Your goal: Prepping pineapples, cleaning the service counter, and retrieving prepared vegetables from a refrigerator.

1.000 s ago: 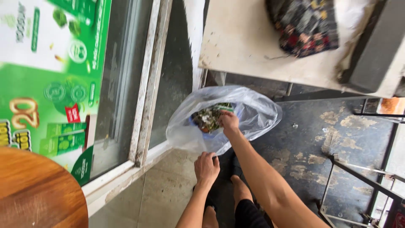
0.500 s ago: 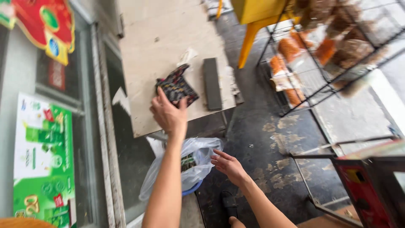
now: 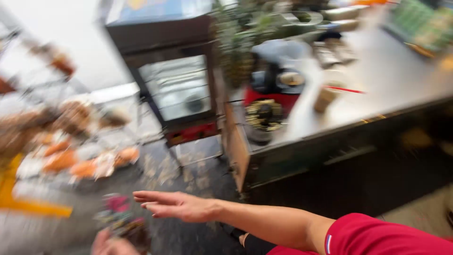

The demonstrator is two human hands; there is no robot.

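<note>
The view is heavily blurred. My right hand (image 3: 172, 206) reaches out to the left from a red sleeve, palm flat and fingers apart, with nothing in it. My left hand (image 3: 104, 243) shows only partly at the bottom left edge. It appears to grip a dark patterned cloth item (image 3: 119, 218) with pink and red patches, just below and left of my right hand's fingertips. I cannot make out how the fingers sit on the cloth.
A steel counter (image 3: 377, 101) runs along the right, carrying a red machine (image 3: 276, 89) and a leafy plant (image 3: 236, 52). A glass-fronted display case (image 3: 177, 87) stands behind. A wire rack of bagged goods (image 3: 61, 151) is at the left above a yellow stand (image 3: 28, 205). The floor is dark and wet.
The view has swung from the wall, table and plastic bag to the counter and display case. The plastic bag is out of sight. My right arm is now stretched out, hand open.
</note>
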